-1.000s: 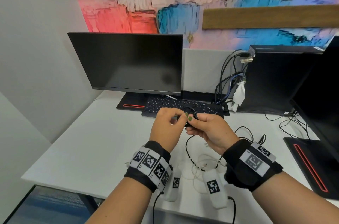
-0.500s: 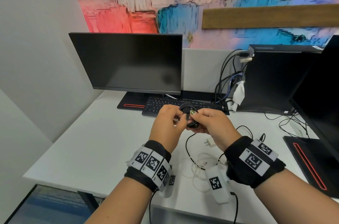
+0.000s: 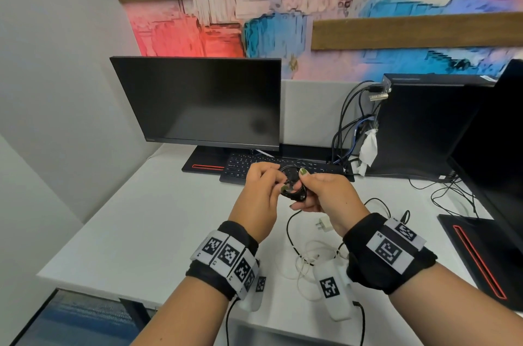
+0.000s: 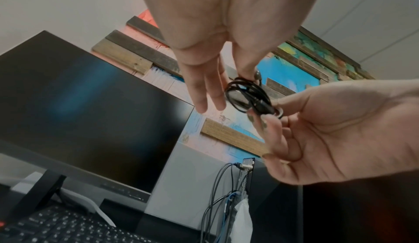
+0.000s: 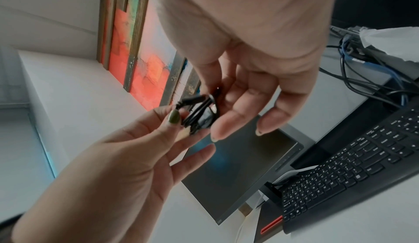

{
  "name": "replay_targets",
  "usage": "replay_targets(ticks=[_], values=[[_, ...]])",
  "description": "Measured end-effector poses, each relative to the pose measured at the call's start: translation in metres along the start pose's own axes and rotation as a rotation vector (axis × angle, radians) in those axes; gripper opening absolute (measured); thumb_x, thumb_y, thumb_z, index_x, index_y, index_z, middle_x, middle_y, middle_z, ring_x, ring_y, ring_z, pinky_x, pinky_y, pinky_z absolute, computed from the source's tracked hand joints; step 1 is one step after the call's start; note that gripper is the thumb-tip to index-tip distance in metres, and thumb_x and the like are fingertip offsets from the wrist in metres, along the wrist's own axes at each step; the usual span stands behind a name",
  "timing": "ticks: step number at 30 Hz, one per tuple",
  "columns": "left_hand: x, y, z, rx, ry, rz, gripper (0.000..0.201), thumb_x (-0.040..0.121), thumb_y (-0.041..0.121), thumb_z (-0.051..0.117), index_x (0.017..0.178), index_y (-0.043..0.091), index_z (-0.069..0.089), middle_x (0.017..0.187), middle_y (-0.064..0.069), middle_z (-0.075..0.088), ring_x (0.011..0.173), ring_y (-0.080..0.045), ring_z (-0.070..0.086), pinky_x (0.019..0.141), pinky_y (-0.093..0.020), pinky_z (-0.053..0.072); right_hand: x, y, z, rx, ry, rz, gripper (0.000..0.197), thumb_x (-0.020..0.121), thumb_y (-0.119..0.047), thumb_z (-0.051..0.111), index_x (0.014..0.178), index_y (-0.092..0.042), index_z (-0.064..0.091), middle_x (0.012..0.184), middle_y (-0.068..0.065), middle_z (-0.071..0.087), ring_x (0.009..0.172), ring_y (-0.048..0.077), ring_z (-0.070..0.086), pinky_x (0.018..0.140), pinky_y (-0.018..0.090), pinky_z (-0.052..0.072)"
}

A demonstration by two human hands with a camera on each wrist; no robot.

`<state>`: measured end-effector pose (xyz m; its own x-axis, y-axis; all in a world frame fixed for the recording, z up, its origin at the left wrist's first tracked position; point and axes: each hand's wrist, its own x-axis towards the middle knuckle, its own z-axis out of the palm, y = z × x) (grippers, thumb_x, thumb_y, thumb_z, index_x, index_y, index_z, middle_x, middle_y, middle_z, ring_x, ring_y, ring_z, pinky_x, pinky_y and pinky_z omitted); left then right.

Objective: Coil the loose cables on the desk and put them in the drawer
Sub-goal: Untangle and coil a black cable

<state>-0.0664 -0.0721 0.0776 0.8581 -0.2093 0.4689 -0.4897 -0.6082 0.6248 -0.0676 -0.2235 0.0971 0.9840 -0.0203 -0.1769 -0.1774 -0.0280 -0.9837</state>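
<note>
Right now we hold the black cable [image 3: 291,185] as a small coil raised above the surface [image 3: 158,221], in front of the keyboard [image 3: 240,168], so its free tail can hang down and feed upward without dragging through the white cable [image 3: 307,263] lying loose near our wrists. Our left hand [image 3: 261,190] pinches one side of the coil between thumb and forefinger; in the left wrist view its other fingers [image 4: 199,92] stretch out straight, clear of the loops. Our right hand [image 3: 325,192] grips the opposite side, thumb on top and fingers curled beneath, seemingly pinning the plug end against the turns so nothing springs open. Both wrists angle inward, palms roughly facing one another, forearms converging over the near edge of the surface. A white charger plug [image 3: 322,225] rests just below the right hand, and further thin leads trail toward the monitor stand on the right. We judge the winding of this cable well along, with a tail left to gather. No drawer shows in any view.
</note>
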Motion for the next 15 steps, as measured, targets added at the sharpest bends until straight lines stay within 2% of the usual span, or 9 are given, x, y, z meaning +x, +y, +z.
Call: replay_targets(ticks=[2,4,7,9,12,13,15], values=[[-0.0007,-0.0019,0.0019,0.007,0.008,0.023,0.015,0.095,0.007,0.045,0.099,0.011,0.058,0.118,0.006,0.038,0.098,0.020,0.037,0.081,0.002,0.032,0.0004,0.0000,0.0005,0.006,0.010,0.009,0.033,0.096,-0.029,0.051,0.087,-0.001,0.067,0.075,0.016,0.067,0.057,0.022,0.070,0.083,0.044,0.054],[-0.0014,-0.0045,0.0033,-0.006,0.027,0.034,0.016,0.095,0.006,0.045,0.100,0.010,0.059,0.118,0.005,0.039,0.099,0.022,0.036,0.082,0.002,0.032,0.0002,-0.0013,0.0010,0.025,-0.004,0.014,0.035,0.097,-0.030,0.051,0.090,-0.001,0.067,0.063,0.006,0.068,0.056,0.021,0.069,0.079,0.041,0.055],[-0.0016,-0.0053,0.0042,-0.071,0.090,0.036,0.017,0.095,0.005,0.043,0.100,0.009,0.059,0.116,0.005,0.041,0.104,0.021,0.036,0.086,0.001,0.032,-0.0012,-0.0038,0.0026,0.096,-0.047,0.013,0.034,0.097,-0.032,0.048,0.091,-0.003,0.066,0.066,0.003,0.071,0.058,0.020,0.068,0.074,0.034,0.054],[-0.0016,-0.0049,0.0056,-0.176,0.137,0.008,0.019,0.095,0.008,0.039,0.100,0.013,0.057,0.113,0.004,0.048,0.107,0.010,0.045,0.090,-0.009,0.040,-0.0029,-0.0037,0.0032,0.100,-0.074,-0.021,0.032,0.097,-0.031,0.047,0.090,-0.006,0.066,0.063,0.001,0.070,0.063,0.020,0.068,0.074,0.032,0.053],[0.0007,-0.0003,0.0057,-0.392,0.187,-0.120,0.026,0.097,0.010,0.039,0.098,0.029,0.055,0.109,-0.003,0.057,0.101,-0.008,0.060,0.086,-0.027,0.052,-0.0030,-0.0013,0.0044,0.058,-0.110,-0.072,0.028,0.097,-0.027,0.049,0.087,-0.009,0.068,0.072,0.006,0.072,0.067,0.017,0.069,0.070,0.027,0.052],[0.0022,0.0009,0.0055,-0.430,0.198,-0.158,0.025,0.097,0.010,0.040,0.097,0.030,0.055,0.108,-0.005,0.061,0.099,-0.009,0.063,0.085,-0.030,0.054,-0.0025,-0.0006,0.0046,0.035,-0.113,-0.085,0.027,0.096,-0.026,0.050,0.086,-0.009,0.068,0.075,0.008,0.072,0.066,0.016,0.068,0.069,0.027,0.050],[0.0041,0.0025,0.0053,-0.467,0.223,-0.219,0.017,0.097,0.010,0.042,0.097,0.021,0.055,0.101,-0.006,0.067,0.094,-0.009,0.067,0.083,-0.034,0.055,-0.0014,-0.0003,0.0047,-0.051,-0.101,-0.126,0.025,0.096,-0.022,0.051,0.082,-0.009,0.067,0.075,0.009,0.072,0.065,0.013,0.067,0.069,0.026,0.049]])
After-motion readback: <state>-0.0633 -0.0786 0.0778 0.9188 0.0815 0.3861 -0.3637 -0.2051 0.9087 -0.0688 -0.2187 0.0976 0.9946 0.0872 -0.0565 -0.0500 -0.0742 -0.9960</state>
